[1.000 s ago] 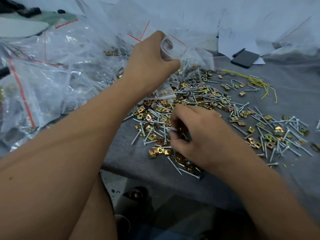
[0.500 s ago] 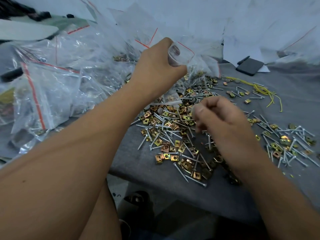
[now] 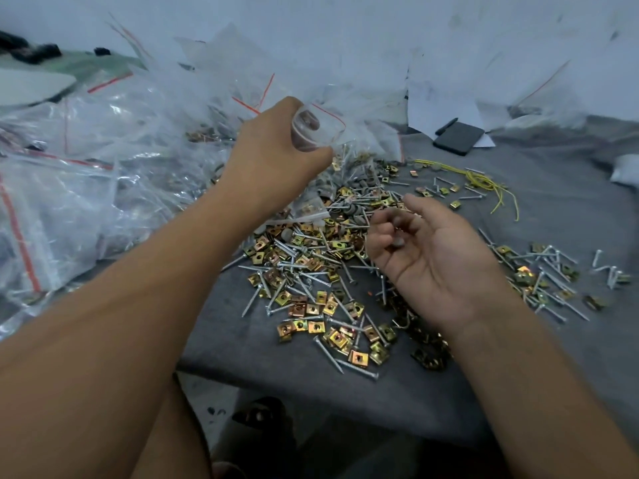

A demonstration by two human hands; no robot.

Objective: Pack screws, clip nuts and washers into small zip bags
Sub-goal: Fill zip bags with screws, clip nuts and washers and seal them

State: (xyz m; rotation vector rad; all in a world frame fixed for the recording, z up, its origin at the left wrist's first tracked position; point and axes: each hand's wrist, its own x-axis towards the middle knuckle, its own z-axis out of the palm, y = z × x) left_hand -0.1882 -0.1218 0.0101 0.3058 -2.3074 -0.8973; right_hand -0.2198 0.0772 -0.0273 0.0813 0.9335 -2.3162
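Note:
My left hand [image 3: 273, 157] grips a small clear zip bag [image 3: 320, 127] with a red seal line, held up above the pile. My right hand [image 3: 428, 257] hovers palm-up over the pile, its fingers curled round small grey washers [image 3: 397, 240] at the fingertips. Below both hands a heap of gold clip nuts [image 3: 311, 307] and silver screws [image 3: 349, 366] spreads over the grey cloth [image 3: 242, 344]. Grey washers [image 3: 356, 209] lie in the far part of the heap. The right hand is lower than the bag and to its right.
A large pile of clear zip bags [image 3: 103, 174] with red seals fills the left side. A black phone [image 3: 458, 137] lies on white paper at the back right. Yellow wire ties [image 3: 484, 181] lie behind more scattered screws and nuts [image 3: 546, 271] on the right. The cloth's edge runs below the heap.
My right hand has lifted off the pile, turned palm-up and moved right with washers in its fingers. The left hand keeps holding the bag up.

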